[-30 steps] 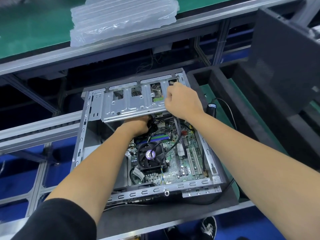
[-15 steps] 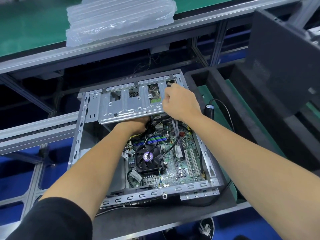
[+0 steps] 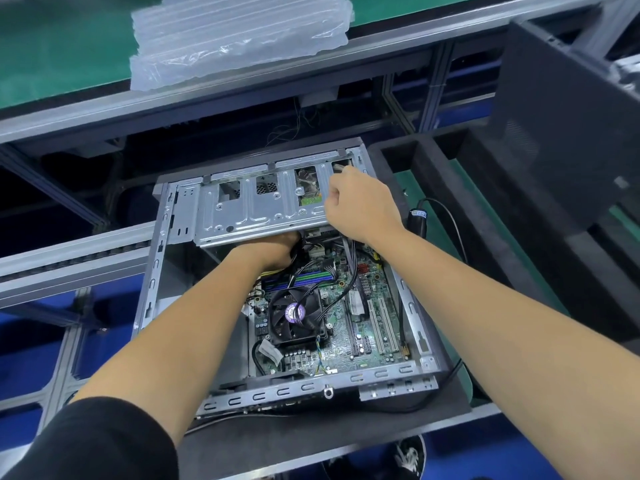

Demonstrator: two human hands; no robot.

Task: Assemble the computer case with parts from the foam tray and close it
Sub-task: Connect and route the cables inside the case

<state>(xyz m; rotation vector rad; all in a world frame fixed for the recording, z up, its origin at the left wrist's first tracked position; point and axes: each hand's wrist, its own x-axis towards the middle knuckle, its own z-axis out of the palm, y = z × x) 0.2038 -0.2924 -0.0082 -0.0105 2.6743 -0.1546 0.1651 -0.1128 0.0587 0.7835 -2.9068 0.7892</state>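
While one computer case point(image 3: 284, 271) lies open, two hands inside

text: you can read none | fan hub sticker point(image 3: 294, 311): purple, print blurred | cable label point(image 3: 419, 213), right of centre: illegible

A stack of clear air-cushion packing point(image 3: 239, 39) lies on the green belt point(image 3: 52, 53) at the top, its near edge at the grey aluminium rail point(image 3: 207, 95). A second rail of the frame point(image 3: 69, 254) runs at the left over blue flooring point(image 3: 31, 355). A black-and-white shoe point(image 3: 408, 459) shows at the bottom edge.
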